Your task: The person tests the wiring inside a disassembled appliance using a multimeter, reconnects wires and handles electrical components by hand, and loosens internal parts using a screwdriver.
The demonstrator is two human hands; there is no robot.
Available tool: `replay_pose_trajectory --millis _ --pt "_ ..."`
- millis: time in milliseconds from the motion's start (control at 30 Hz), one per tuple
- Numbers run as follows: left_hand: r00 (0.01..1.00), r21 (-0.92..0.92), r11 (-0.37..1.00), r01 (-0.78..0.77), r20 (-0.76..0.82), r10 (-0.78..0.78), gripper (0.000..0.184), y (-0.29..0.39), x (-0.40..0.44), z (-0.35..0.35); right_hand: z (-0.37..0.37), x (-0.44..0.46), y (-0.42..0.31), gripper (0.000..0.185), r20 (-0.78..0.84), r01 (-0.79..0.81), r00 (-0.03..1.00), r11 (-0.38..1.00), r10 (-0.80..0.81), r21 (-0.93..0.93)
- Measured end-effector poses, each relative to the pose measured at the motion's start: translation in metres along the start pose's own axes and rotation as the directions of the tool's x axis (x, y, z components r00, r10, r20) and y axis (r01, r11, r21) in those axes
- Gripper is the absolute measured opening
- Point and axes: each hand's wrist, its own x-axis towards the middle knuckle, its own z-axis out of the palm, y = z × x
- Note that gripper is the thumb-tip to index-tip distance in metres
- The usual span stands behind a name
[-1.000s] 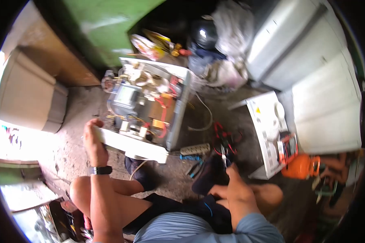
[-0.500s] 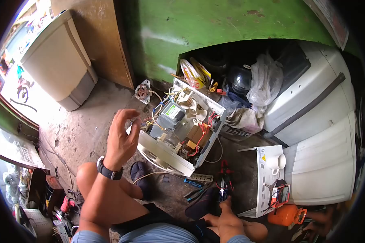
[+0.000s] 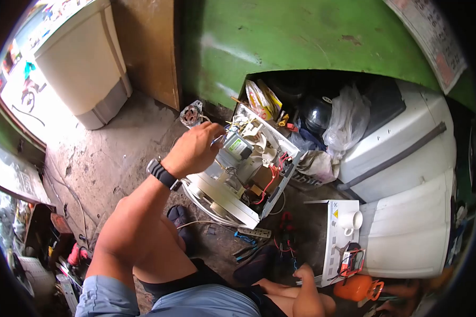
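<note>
An opened microwave oven [image 3: 248, 214] lies on the floor, its parts and wiring exposed. My left hand [image 3: 195, 149] reaches over its left side, fingers bent together around thin wires [image 3: 217, 140] near the labelled transformer-like block [image 3: 238, 146]; the exact contact is partly hidden. Red wires [image 3: 274, 171] run along the far right side of the casing. Low in the view, my right hand [image 3: 304, 272] is closed around a slim metal tool [image 3: 295, 264], whose kind I cannot make out. A round motor [image 3: 191, 113] lies beyond my left hand.
A power strip [image 3: 255, 232] and blue-handled pliers [image 3: 245, 238] lie before the microwave. To the right, a white panel [image 3: 330, 243] carries a white mug [image 3: 350, 220] and a red meter [image 3: 353, 260]. An orange canister [image 3: 351, 288] lies below; plastic bags [image 3: 349, 119] sit behind.
My left hand has moved right and forward, from the microwave's front left corner to the wires inside. My right hand has shifted slightly right and down. The view has turned a little.
</note>
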Motion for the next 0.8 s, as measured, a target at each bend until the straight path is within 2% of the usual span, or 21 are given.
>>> replay_pose_trajectory --millis 67,100,133,167,200,233,267,300,333,367,400,433,500,533,600,667,733,800 --pt "1.000 -0.047 0.999 -0.024 0.007 0.024 0.028 -0.012 0.007 -0.018 -0.047 -0.047 -0.009 0.063 -0.006 0.009 1.000 0.999 -0.009 -0.043" --pt "0.999 -0.087 0.996 0.008 0.032 -0.005 0.028 -0.010 0.011 -0.029 -0.066 -0.069 -0.015 0.057 -0.189 0.100 0.977 0.995 -0.102 -0.019" --pt "0.998 -0.128 0.991 0.036 0.056 -0.029 0.027 -0.008 0.015 -0.038 -0.083 -0.077 -0.020 0.052 -0.367 0.198 0.911 0.980 -0.188 -0.010" --pt "0.999 -0.241 0.971 0.003 0.044 0.008 0.028 -0.019 0.019 -0.037 -0.092 -0.073 -0.016 0.044 -0.450 0.321 0.859 0.942 -0.246 0.099" --pt "1.000 -0.253 0.967 0.010 0.026 -0.004 0.028 -0.024 0.021 -0.042 -0.114 -0.095 -0.035 0.036 -0.502 0.446 0.813 0.871 -0.297 0.207" --pt "0.991 -0.221 0.974 0.057 0.130 -0.029 0.027 -0.028 0.024 -0.049 -0.133 -0.099 -0.048 0.030 -0.553 0.605 0.759 0.687 -0.344 0.403" --pt "0.970 -0.185 0.978 0.101 0.237 -0.055 0.027 -0.033 0.023 -0.053 -0.152 -0.103 -0.061 0.024 -0.609 0.709 0.702 0.435 -0.368 0.555" --pt "0.968 -0.162 0.983 0.087 0.247 -0.045 0.027 -0.053 0.020 -0.047 -0.179 -0.121 -0.086 0.023 -0.663 0.774 0.627 0.235 -0.408 0.587" --pt "0.969 -0.168 0.981 0.091 0.243 -0.048 0.027 -0.074 0.014 -0.038 -0.209 -0.145 -0.118 0.022 -0.719 0.800 0.550 0.023 -0.425 0.599" --pt "0.966 -0.329 0.932 0.150 0.249 -0.068 0.026 -0.096 0.007 -0.025 -0.236 -0.164 -0.154 0.034 -0.792 0.808 0.535 -0.095 -0.293 0.581" --pt "0.961 -0.480 0.853 0.204 0.263 -0.081 0.025 -0.115 0.000 -0.009 -0.271 -0.199 -0.191 0.042 -0.795 0.843 0.425 -0.132 -0.434 0.522" --pt "0.939 -0.588 0.744 0.317 0.304 -0.160 0.023 -0.132 -0.006 0.007 -0.293 -0.260 -0.251 0.042 -0.818 0.875 0.251 -0.241 -0.517 0.420" --pt "0.943 -0.731 0.596 0.332 0.270 -0.193 0.021 -0.153 -0.021 0.045 -0.318 -0.342 -0.351 0.051 -0.780 0.900 0.083 -0.289 -0.621 0.326" --pt "0.947 -0.810 0.493 0.319 0.254 -0.196 0.022 -0.161 -0.024 0.061 -0.324 -0.375 -0.400 0.056 -0.715 0.911 -0.054 -0.328 -0.697 0.250" --pt "0.967 -0.918 0.304 0.253 0.232 -0.105 0.022 -0.167 -0.018 0.073 -0.319 -0.411 -0.500 0.058 -0.599 0.875 -0.232 -0.433 -0.766 0.215" --pt "0.961 -0.935 0.224 0.275 0.257 -0.105 0.025 -0.161 -0.003 0.063 -0.304 -0.425 -0.589 0.051 -0.419 0.854 -0.245 -0.399 -0.874 0.333" --pt "0.996 -0.854 0.519 0.038 0.074 0.049 0.028 -0.153 0.011 0.061 -0.276 -0.422 -0.662 0.049 -0.351 0.889 -0.204 -0.323 -0.914 0.325" --pt "0.974 -0.789 0.608 -0.082 0.065 0.215 0.028 -0.157 0.013 0.078 -0.251 -0.407 -0.714 0.047 -0.297 0.908 -0.123 -0.228 -0.947 0.352"
